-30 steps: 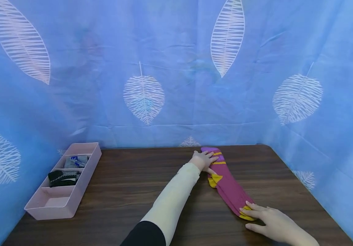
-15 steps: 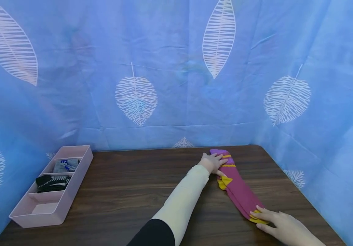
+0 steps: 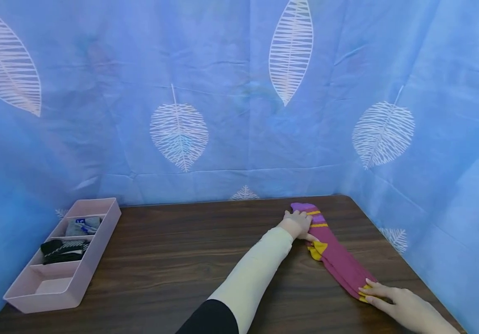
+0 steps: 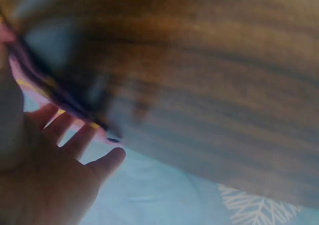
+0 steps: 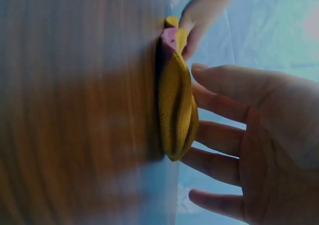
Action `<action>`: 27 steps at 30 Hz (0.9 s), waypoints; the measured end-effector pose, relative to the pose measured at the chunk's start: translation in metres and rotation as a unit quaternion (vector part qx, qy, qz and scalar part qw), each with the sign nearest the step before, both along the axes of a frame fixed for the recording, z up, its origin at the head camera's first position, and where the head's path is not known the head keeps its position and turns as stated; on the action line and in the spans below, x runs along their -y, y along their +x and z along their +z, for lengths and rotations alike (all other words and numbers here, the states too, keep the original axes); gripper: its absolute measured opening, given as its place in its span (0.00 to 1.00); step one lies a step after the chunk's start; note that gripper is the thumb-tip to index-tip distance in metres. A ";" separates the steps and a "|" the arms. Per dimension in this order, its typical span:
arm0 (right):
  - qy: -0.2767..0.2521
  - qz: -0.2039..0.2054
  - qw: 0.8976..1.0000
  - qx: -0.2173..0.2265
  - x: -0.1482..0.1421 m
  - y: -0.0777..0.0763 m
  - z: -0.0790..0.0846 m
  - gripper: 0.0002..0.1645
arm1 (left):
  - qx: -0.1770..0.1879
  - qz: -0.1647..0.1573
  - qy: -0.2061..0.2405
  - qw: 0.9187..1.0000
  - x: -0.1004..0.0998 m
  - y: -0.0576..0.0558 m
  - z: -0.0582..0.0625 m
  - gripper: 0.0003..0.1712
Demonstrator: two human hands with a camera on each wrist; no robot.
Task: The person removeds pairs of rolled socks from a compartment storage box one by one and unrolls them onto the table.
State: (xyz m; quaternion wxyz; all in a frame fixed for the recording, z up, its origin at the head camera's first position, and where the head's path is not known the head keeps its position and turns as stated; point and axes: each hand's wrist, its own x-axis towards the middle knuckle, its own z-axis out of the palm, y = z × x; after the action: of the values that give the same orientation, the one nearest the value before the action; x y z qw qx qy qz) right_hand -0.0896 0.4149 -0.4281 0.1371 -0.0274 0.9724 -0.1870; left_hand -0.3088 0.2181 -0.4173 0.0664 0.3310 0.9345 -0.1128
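Two hands at either end of a long maroon sock

And we're looking at the right side of the desk [image 3: 181, 241], where the maroon sock [image 3: 343, 260] is lying flat and stretching diagonally from the back edge down towards the person. The left hand [image 3: 299, 225] is reaching right across to the far end, fingers spread and resting over the purple-and-yellow stripes, the thumb pointing at the yellow heel patch [image 3: 317, 250]. It's pressing rather than gripping!

Down at the near end, the right hand [image 3: 404, 301] is lying open too, its fingers touching the yellow tip [image 5: 177, 110], nothing clasped. The right wrist view is showing that tip ribbed and layered, the fingers reaching behind it; whether the thumb is touching, I cannot tell.

Over on the left, a pink box [image 3: 97, 260] is sitting well apart from the action. A grey bundle [image 3: 86, 226] is occupying its second compartment from the back, a black bundle [image 3: 65, 250] the third. Behind it all, a blue curtain [image 3: 222, 139] with white leaf prints is hanging.
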 end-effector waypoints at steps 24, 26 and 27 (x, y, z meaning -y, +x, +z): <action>0.041 -0.067 0.995 -0.064 -0.029 0.003 -0.006 0.34 | 0.030 0.031 -0.023 0.999 -0.058 0.001 0.000 0.37; 0.042 -0.069 0.995 -0.057 -0.032 0.002 -0.007 0.35 | 0.043 0.032 -0.025 0.998 -0.063 -0.001 0.001 0.37; 0.042 -0.070 0.995 -0.053 -0.034 0.002 -0.007 0.35 | 0.050 0.031 -0.023 0.998 -0.065 -0.002 0.001 0.37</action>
State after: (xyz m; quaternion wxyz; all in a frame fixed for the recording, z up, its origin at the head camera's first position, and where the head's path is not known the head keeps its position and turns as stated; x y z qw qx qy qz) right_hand -0.0874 0.4493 -0.4356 0.0731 0.0366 0.9848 -0.1535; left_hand -0.3109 0.2834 -0.4162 0.1239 0.3052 0.9371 -0.1157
